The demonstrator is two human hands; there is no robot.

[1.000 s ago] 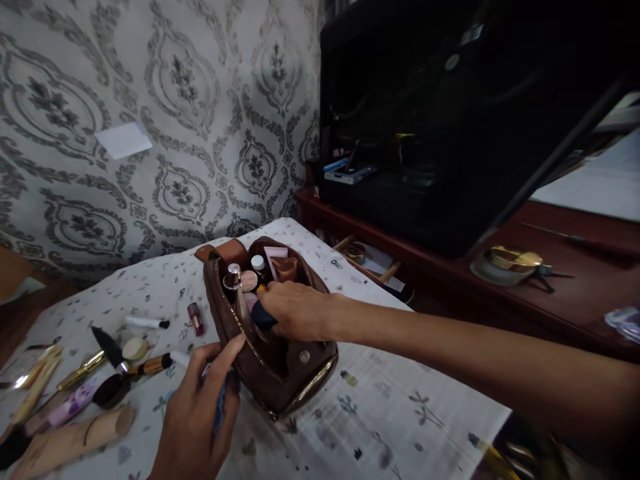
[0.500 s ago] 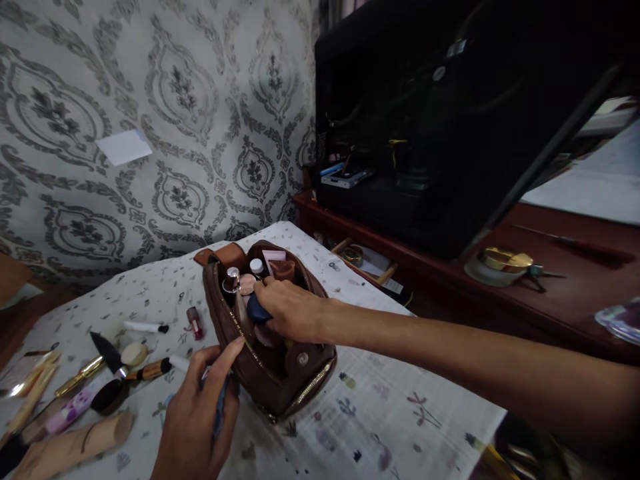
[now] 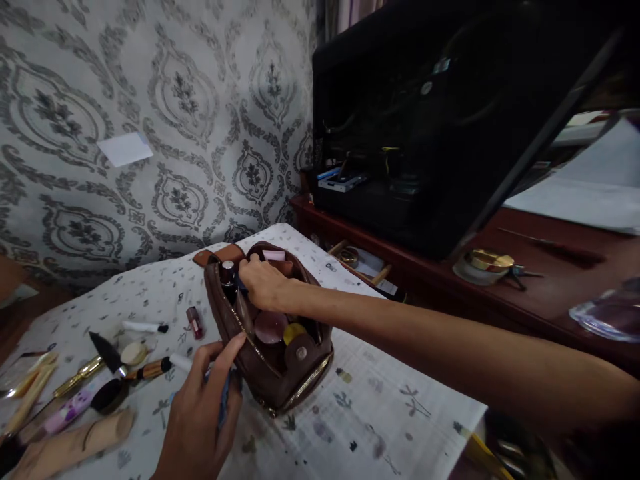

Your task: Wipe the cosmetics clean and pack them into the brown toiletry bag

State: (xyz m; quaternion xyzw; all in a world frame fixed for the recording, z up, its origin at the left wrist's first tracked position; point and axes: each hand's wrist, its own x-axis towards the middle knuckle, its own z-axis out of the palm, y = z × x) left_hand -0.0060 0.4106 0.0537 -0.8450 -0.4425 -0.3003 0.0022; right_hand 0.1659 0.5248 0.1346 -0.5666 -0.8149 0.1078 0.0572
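Note:
A brown makeup bag (image 3: 300,387) with a gold zip lies unzipped on a patterned cloth. Inside it, my right hand (image 3: 265,283) is closed around a dark blue item, mostly hidden by the fingers. Near that hand are a silver-capped bottle (image 3: 228,272) and a pale pink tube (image 3: 273,255). A round pinkish compact (image 3: 271,327) and a yellow round item (image 3: 294,333) show below my wrist. My left hand (image 3: 200,407) grips the bag's near-left edge, fingertips at the zip. Something bluish shows under its palm; I cannot make out what it is.
Left of the bag lie a lip gloss tube (image 3: 195,323), a black-bristled brush (image 3: 107,353), a round beige pot (image 3: 134,354) and a beige tube (image 3: 80,440). A large black screen (image 3: 400,147) stands on a reddish-brown desk (image 3: 540,267), with a gold-lidded jar (image 3: 485,265).
My right hand has moved left and toward the far end of the bag with the dark blue item. The pinkish compact and yellow item are now uncovered. My left hand stays at the bag's edge.

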